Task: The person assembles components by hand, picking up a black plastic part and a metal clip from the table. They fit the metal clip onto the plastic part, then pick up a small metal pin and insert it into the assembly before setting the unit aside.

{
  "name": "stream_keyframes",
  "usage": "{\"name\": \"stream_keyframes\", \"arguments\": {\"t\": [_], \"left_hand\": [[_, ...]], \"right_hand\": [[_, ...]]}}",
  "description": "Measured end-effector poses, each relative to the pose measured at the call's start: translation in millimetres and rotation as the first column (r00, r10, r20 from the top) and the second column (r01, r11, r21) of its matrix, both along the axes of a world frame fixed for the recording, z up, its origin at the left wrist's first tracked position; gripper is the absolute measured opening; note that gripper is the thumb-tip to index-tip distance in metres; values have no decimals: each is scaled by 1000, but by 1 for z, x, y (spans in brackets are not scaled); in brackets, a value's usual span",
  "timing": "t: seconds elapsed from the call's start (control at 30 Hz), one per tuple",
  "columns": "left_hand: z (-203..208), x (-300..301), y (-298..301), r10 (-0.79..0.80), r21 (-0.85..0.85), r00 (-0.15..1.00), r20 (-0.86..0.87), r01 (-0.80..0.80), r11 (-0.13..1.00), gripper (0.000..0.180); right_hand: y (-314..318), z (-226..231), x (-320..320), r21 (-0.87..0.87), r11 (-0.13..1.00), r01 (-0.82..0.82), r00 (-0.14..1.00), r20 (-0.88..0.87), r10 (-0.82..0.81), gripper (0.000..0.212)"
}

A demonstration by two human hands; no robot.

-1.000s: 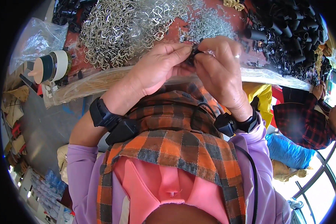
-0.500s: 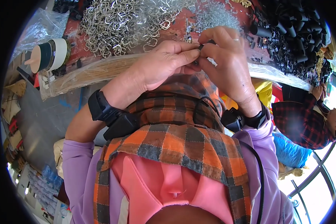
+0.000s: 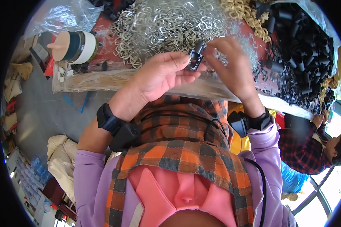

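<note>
My left hand (image 3: pixel 163 72) pinches a small black cylindrical plastic part (image 3: pixel 196 56) between thumb and fingers, above the near edge of the table. The part stands tilted, with cutouts and small pale spots on its side. Close to its right is my right hand (image 3: pixel 233 66), fingers bent toward the part's upper end. Motion smears those fingers, so whether they touch or grip anything is unclear. Behind my hands lies a heap of bent silvery metal hooks (image 3: pixel 159 30).
Small clear pieces (image 3: pixel 248 49) and gold-coloured metal pieces (image 3: pixel 246 13) lie right of the hooks. Farther right is a pile of black tubes and parts (image 3: pixel 299 53). Round tape-like rolls (image 3: pixel 81 47) stand at the table's left. A co-worker (image 3: pixel 310 147) is at the right.
The black part, mostly hidden between my fingers before, now shows in my left hand. My right hand has drawn slightly away from the left. The whole view has shifted over the table.
</note>
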State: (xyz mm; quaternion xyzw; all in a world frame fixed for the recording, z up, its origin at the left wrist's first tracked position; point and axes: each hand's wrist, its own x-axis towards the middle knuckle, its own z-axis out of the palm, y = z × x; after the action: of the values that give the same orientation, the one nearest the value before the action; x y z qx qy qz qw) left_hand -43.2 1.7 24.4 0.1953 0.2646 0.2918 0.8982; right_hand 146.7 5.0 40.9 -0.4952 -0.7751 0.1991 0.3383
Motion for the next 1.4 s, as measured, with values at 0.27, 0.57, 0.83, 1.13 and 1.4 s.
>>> {"name": "stream_keyframes", "arguments": {"t": [0.27, 0.57, 0.83, 1.13, 1.4], "left_hand": [[-3, -18, -4, 95, 9, 996, 1, -95, 995, 20], [3, -13, -2, 201, 13, 979, 18, -202, 979, 17], [-7, 17, 0, 193, 85, 978, 85, -200, 976, 20], [-10, 38, 1, 213, 111, 973, 87, -222, 969, 22], [-4, 39, 4, 155, 217, 982, 110, -175, 960, 24]], "right_hand": [[12, -32, -18, 17, 991, -135, 878, 466, 112, 7], [3, -15, -15, -641, 763, -75, 847, -444, -290, 8], [-22, -32, -12, -478, 613, -629, 71, -820, -567, 12], [-31, -24, -12, -646, 648, -403, 119, -739, -663, 12], [-23, -7, 17, -669, 716, -201, 747, -577, -330, 12]]}}
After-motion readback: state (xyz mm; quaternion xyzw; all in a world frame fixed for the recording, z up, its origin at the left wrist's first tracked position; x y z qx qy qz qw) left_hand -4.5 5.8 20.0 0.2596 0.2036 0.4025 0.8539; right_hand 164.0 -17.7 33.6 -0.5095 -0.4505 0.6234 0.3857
